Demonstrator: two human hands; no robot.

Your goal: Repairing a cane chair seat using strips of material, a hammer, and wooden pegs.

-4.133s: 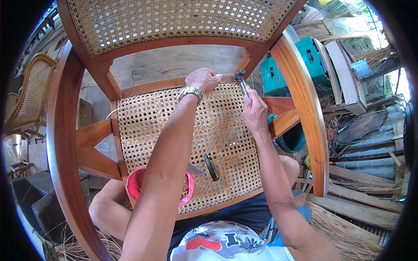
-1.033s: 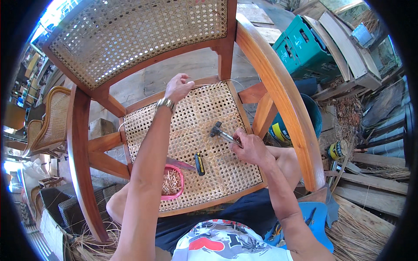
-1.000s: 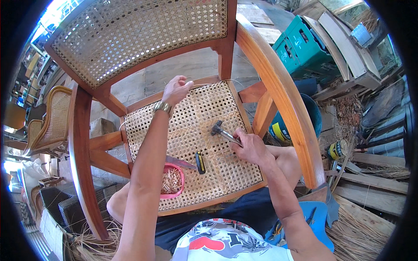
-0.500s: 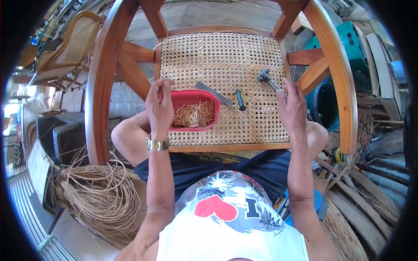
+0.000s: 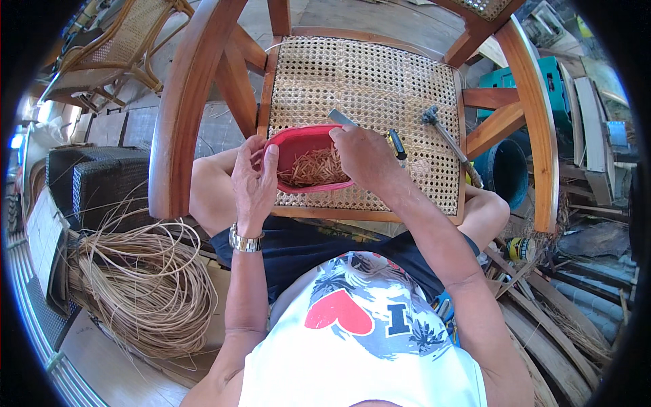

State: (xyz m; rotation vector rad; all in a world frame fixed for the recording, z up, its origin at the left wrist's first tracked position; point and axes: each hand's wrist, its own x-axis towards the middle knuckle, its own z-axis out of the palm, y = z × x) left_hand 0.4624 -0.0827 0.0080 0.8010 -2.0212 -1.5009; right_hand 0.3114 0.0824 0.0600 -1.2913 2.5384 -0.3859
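Observation:
My left hand (image 5: 254, 173) grips the left end of a red plastic container (image 5: 298, 139), which holds short pale sticks (image 5: 308, 171) and sits on the cane seat (image 5: 359, 74) of a wooden chair. At the container's right end, my right hand (image 5: 369, 156) grips the rim, covering part of the contents. Behind that hand a flat metal blade (image 5: 339, 117) shows in part, as does a black-and-yellow handled tool (image 5: 397, 146). A hammer (image 5: 444, 136) lies on the seat's right side, its head toward the back.
Wooden armrests (image 5: 176, 115) flank the seat. Coiled rattan strands (image 5: 142, 285) lie at lower left beside dark woven furniture (image 5: 108, 173). Another cane chair (image 5: 115, 47) stands at upper left. A dark bucket (image 5: 505, 173), teal crates (image 5: 546, 71) and loose boards (image 5: 593, 136) crowd the right.
My right hand has released the hammer onto the seat and moved left to the red container. My left hand has come down from the seat's back edge to the container. The view has tilted downward.

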